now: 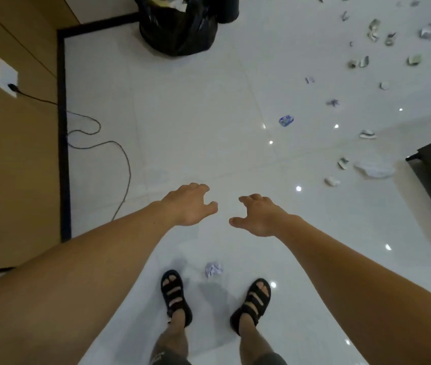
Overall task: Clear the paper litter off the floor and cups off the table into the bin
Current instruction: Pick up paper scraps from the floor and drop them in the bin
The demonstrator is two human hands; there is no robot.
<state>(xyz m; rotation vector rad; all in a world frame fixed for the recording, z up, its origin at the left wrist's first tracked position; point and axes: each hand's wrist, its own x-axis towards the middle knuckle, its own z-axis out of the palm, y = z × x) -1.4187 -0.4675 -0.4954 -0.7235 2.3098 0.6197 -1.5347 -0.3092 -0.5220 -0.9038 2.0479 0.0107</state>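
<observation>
Empty and loose-fingered, the left hand (188, 204) and right hand (259, 217) hover mid-cleanup, apparently bound for the crumpled paper (213, 270) near the feet, needing a stoop; more scraps (359, 63) lie far right, the bin bag (177, 30) far.

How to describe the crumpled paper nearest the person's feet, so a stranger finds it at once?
On the white tiled floor, find the person's two black sandals. Just ahead of the toes, between the feet, lies a small crumpled paper ball, white with bluish print. It lies alone; the other litter is scattered far to the right.
</observation>
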